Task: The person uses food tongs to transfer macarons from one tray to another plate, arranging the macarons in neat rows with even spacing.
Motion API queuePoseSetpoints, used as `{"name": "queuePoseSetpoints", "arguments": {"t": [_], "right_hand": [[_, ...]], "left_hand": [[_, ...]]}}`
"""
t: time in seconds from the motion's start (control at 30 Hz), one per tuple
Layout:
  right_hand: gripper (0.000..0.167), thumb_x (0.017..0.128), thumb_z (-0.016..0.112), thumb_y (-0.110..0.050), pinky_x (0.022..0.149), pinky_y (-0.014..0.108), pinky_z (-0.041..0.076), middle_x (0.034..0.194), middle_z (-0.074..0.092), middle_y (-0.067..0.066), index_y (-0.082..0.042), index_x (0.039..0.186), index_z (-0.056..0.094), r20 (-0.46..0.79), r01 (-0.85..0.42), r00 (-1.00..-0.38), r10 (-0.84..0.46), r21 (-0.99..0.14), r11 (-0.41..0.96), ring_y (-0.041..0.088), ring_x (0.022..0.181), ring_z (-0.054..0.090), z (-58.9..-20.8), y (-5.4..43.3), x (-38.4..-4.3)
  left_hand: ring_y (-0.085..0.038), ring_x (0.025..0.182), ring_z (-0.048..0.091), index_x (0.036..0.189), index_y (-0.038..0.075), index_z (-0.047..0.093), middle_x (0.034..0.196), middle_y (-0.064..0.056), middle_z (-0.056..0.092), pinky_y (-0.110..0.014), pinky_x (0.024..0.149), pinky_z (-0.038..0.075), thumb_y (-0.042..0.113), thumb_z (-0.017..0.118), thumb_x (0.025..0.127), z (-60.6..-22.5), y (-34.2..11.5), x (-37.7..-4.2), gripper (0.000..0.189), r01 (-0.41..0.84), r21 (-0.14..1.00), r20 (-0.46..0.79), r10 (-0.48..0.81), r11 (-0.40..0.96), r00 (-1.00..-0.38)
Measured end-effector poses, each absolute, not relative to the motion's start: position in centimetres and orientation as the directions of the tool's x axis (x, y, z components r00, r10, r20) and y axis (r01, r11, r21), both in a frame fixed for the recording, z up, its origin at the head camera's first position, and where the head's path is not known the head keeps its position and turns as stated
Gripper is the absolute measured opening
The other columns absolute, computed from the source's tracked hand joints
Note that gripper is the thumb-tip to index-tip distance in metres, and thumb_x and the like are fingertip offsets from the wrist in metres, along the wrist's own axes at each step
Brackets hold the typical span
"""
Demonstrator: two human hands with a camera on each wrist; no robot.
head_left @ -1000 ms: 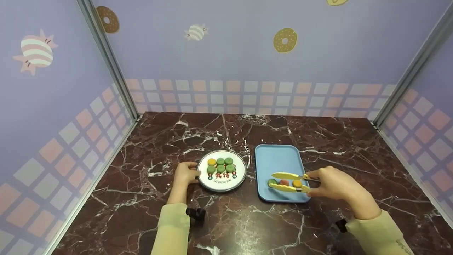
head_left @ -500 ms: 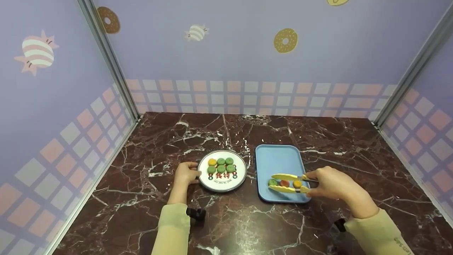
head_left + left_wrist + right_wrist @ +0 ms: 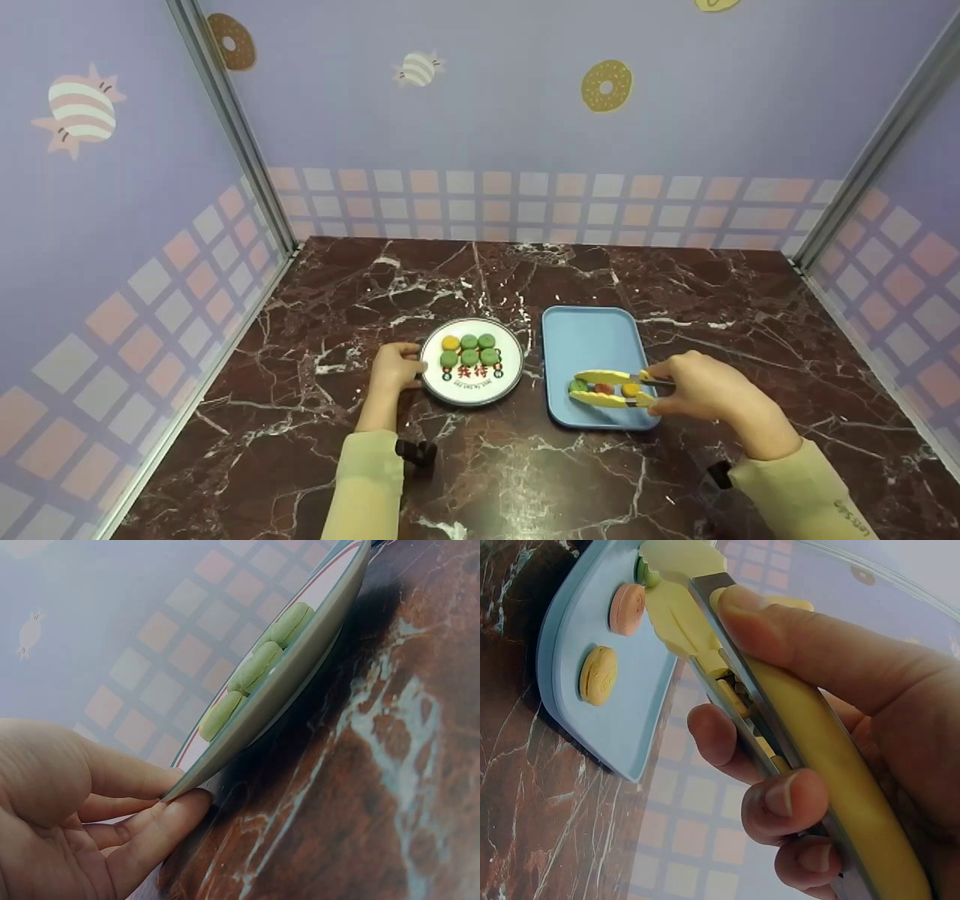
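My left hand (image 3: 396,367) pinches the left rim of a round white plate (image 3: 435,382) between thumb and fingers. On the plate lie several green macarons (image 3: 469,358) and one yellow macaron (image 3: 449,343). In the left wrist view the plate's rim (image 3: 292,679) rises from the fingertips. My right hand (image 3: 705,386) grips yellow tongs (image 3: 600,400) with metal sides, their arms spread apart over the blue tray (image 3: 592,334). Between the tongs' arms sit a green macaron (image 3: 577,385), a red-pink macaron (image 3: 627,609) and a yellow macaron (image 3: 598,675) in a row on the tray.
The plate and the tray stand side by side on a dark red marbled table (image 3: 495,480). Purple panels with pink and white checks (image 3: 495,195) enclose it at the back and sides. A black wrist mount (image 3: 416,451) sits at the left sleeve.
The arms of the tongs have drawn slightly closer together around the green macaron's end of the row. The left hand and the plate have stayed in place.
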State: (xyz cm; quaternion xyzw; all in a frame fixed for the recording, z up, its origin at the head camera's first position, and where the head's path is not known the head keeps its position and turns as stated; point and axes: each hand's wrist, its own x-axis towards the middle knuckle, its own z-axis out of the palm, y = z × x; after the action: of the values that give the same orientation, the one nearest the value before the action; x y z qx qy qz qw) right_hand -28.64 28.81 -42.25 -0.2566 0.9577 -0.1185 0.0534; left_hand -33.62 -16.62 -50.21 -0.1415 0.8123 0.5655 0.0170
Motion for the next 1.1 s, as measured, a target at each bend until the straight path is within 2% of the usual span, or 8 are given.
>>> {"name": "queuePoseSetpoints", "arguments": {"t": [0.43,0.7,1.0,1.1], "right_hand": [[0.045,0.081,0.092,-0.029,0.064,0.038,0.055,0.097,0.078,0.006,-0.008,0.120,0.081,-0.035,-0.484,-0.859,-0.511,-0.271,0.832,0.011,0.070,0.056,-41.8,28.9,-28.5],[0.041,0.083,0.092,-0.028,0.062,0.035,0.051,0.089,0.076,-0.002,-0.010,0.118,0.081,-0.005,-0.502,-0.851,-0.525,-0.287,0.816,0.009,0.065,0.053,-41.0,28.2,-28.4],[0.045,0.086,0.089,-0.033,0.053,0.027,0.042,0.073,0.066,-0.010,-0.010,0.124,0.080,0.024,-0.533,-0.833,-0.553,-0.309,0.788,0.006,0.055,0.044,-40.2,26.6,-29.1],[0.039,0.090,0.085,-0.042,0.054,0.028,0.045,0.068,0.067,-0.014,-0.013,0.115,0.081,0.016,-0.542,-0.822,-0.570,-0.330,0.772,0.004,0.052,0.049,-40.2,25.7,-29.5]], "left_hand": [[-0.033,0.086,0.074,0.137,-0.016,0.060,0.130,-0.035,0.064,-0.032,0.066,0.068,-0.012,0.069,0.093,-50.2,-16.6,-33.7,0.045,-0.249,0.917,-0.185,-0.221,0.313,-0.957],[-0.036,0.089,0.074,0.137,-0.016,0.060,0.130,-0.036,0.064,-0.032,0.065,0.068,-0.011,0.069,0.094,-50.3,-16.7,-33.7,0.045,-0.247,0.914,-0.182,-0.218,0.323,-0.959],[-0.044,0.103,0.072,0.140,-0.015,0.059,0.134,-0.036,0.061,-0.033,0.069,0.068,-0.010,0.068,0.095,-50.3,-16.7,-33.6,0.046,-0.258,0.907,-0.195,-0.210,0.334,-0.958],[-0.044,0.104,0.071,0.140,-0.014,0.059,0.135,-0.036,0.061,-0.034,0.069,0.068,-0.010,0.068,0.095,-50.3,-16.7,-33.7,0.046,-0.257,0.907,-0.194,-0.209,0.334,-0.958]]}}
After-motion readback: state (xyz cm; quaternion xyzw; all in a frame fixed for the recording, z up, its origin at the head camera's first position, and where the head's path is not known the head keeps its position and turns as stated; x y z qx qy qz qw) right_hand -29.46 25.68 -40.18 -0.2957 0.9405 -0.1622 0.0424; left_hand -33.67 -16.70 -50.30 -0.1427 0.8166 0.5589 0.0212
